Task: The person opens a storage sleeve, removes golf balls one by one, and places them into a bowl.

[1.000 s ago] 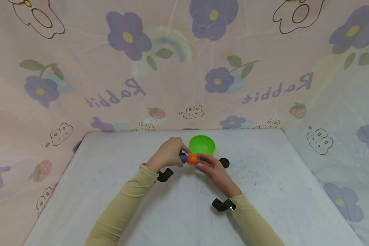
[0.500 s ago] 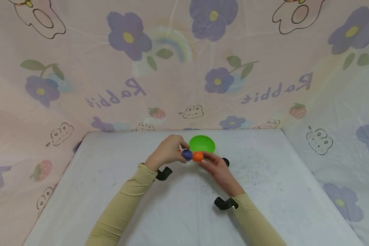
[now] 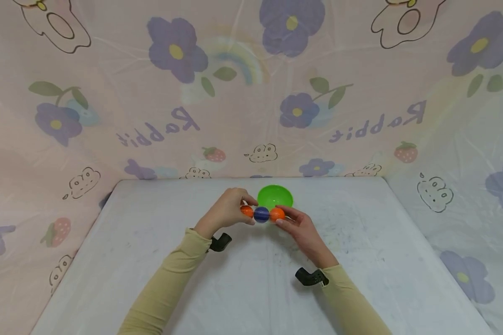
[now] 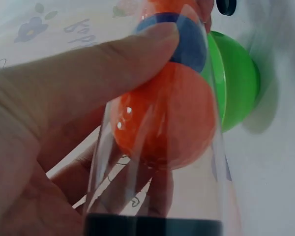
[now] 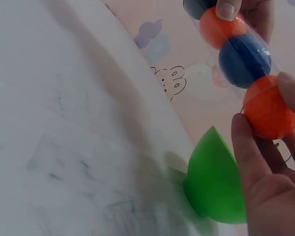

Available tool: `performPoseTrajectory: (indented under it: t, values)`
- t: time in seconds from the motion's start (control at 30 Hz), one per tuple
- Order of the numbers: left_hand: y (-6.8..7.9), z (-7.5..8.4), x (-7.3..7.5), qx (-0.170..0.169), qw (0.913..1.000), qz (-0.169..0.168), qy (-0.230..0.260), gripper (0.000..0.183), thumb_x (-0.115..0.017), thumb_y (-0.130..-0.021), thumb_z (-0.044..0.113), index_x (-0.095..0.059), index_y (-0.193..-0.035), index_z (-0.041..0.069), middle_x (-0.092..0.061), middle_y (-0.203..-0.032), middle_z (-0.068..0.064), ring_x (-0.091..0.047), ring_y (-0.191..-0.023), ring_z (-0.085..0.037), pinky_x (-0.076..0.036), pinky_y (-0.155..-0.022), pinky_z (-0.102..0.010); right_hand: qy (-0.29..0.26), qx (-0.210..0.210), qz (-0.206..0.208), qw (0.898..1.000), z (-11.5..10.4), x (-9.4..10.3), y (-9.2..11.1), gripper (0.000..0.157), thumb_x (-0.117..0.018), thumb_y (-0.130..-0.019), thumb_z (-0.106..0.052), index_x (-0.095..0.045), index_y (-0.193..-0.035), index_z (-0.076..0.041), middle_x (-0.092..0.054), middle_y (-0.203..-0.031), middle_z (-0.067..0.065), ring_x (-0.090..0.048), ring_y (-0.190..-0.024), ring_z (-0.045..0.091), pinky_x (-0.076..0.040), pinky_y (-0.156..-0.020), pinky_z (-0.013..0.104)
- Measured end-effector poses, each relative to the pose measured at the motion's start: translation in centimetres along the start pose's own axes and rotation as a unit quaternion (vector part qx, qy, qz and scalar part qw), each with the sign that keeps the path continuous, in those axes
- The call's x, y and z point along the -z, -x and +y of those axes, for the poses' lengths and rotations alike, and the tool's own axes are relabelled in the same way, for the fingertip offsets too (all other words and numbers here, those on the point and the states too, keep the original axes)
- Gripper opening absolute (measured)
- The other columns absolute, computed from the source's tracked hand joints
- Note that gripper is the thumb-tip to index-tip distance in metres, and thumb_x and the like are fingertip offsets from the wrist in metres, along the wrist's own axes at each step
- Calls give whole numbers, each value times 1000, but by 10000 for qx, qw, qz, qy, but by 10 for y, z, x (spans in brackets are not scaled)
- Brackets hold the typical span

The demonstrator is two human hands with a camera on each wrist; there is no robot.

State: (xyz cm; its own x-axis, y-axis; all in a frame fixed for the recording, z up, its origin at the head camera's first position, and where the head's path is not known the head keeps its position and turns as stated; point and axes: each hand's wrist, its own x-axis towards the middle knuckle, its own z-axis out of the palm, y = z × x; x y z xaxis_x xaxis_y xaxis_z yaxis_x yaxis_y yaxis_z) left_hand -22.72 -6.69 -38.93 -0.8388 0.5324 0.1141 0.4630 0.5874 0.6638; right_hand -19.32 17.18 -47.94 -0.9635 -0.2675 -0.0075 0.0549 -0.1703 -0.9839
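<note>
Nearest are the person's two tan sleeves (image 3: 163, 284), reaching in over the white counter (image 3: 381, 270), each with a black wrist mount (image 3: 310, 277) at its cuff. Beyond the cuffs, both hands are raised above the counter, near each other. The left hand (image 3: 223, 212) grips a clear tube (image 4: 196, 189), thumb laid across it and fingers behind, and the tube's dark end (image 4: 152, 226) shows low in the left wrist view. The right hand (image 3: 305, 233) pinches the right orange ball (image 3: 278, 214) between thumb and fingers; this ball is at the other end of the tube, whose edge seems to cross it, though exactly how far in it is I cannot tell. Between the hands the balls make a straight row from left to right, touching or nearly so: the left orange ball (image 4: 164, 118), partly covered by the left hand in the head view, then the blue ball (image 3: 261, 215) in the middle, then the pinched one. Just behind the row, the green bowl (image 3: 275, 195) stands upright on the counter with its mouth up, its near rim partly hidden by the right hand. Faint dark marks (image 3: 348, 251) dot the counter to the right. Farthest back hangs a pale cloth (image 3: 239, 107) printed with purple flowers, strawberries, a rainbow (image 3: 245, 60) and the word "Rabbit" in mirrored letters (image 3: 159, 128)
</note>
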Motion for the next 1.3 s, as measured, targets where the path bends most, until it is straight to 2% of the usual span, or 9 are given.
performPoseTrajectory:
  t: [0.2, 0.33, 0.53, 0.63, 0.77, 0.93, 1.17, 1.3]
  values:
    - [4, -3, -3, -38, 9998, 64, 162, 44, -91, -61, 10, -74, -102, 7, -67, -91, -1, -57, -82, -20, -48, -70, -30, 159, -14, -37, 9999, -4, 0, 1, 56, -68, -90, -15, -45, -138, 3, -53, -131, 18, -59, -111, 22, -44, -96, 37]
    - [6, -9, -5, -61, 9991, 135, 396, 44, -91, -61, 10, -74, -102, 7, -67, -91, -3, -59, -84, -25, -48, -73, -32, 338, 50, -38, 9994, -5, 1, 1, 57, -68, -90, -14, -45, -138, 5, -53, -131, 18, -60, -110, 22, -48, -92, 32]
    - [11, -17, -9, 103, 9961, 285, 828, 43, -91, -61, 11, -74, -101, 10, -67, -91, 1, -56, -86, -20, -50, -79, -36, 562, 99, -19, 9984, -9, 2, 1, 57, -70, -89, -15, -46, -138, 3, -54, -131, 16, -60, -111, 22, -45, -95, 38]
    - [13, -20, -10, 210, 9942, 322, 1003, 43, -91, -62, 11, -74, -102, 10, -68, -96, 1, -57, -87, -19, -51, -80, -37, 606, 117, -17, 9981, -12, 2, 2, 57, -70, -89, -15, -46, -138, 2, -55, -130, 16, -59, -112, 22, -46, -94, 37]
    - [16, -25, -14, 339, 9923, 375, 1131, 44, -91, -62, 14, -74, -103, 13, -68, -100, 2, -59, -87, -18, -52, -76, -32, 517, 117, 2, 9986, -16, 1, 3, 57, -70, -89, -14, -46, -138, 3, -56, -130, 16, -59, -113, 21, -48, -92, 31]
    - [20, -33, -19, 413, 9888, 431, 1367, 46, -91, -63, 20, -73, -106, 13, -67, -102, 6, -59, -86, -18, -52, -72, -29, 489, 163, 1, 9987, -20, 1, 2, 57, -69, -89, -15, -46, -138, 3, -54, -131, 16, -58, -113, 21, -48, -92, 31]
    - [27, -40, -21, 513, 9816, 642, 1722, 43, -90, -66, 17, -73, -105, 17, -66, -104, 5, -60, -86, -20, -55, -62, -32, 592, 289, 67, 9978, -25, 4, -3, 53, -69, -89, -11, -48, -137, 2, -53, -132, 18, -59, -113, 20, -48, -92, 30]
    - [30, -45, -20, 598, 9801, 715, 1754, 42, -90, -66, 18, -73, -104, 20, -66, -106, 5, -60, -87, -19, -55, -63, -32, 836, 342, 36, 9959, -29, 5, -7, 54, -69, -88, -8, -48, -136, 3, -51, -132, 18, -59, -112, 22, -48, -90, 29]
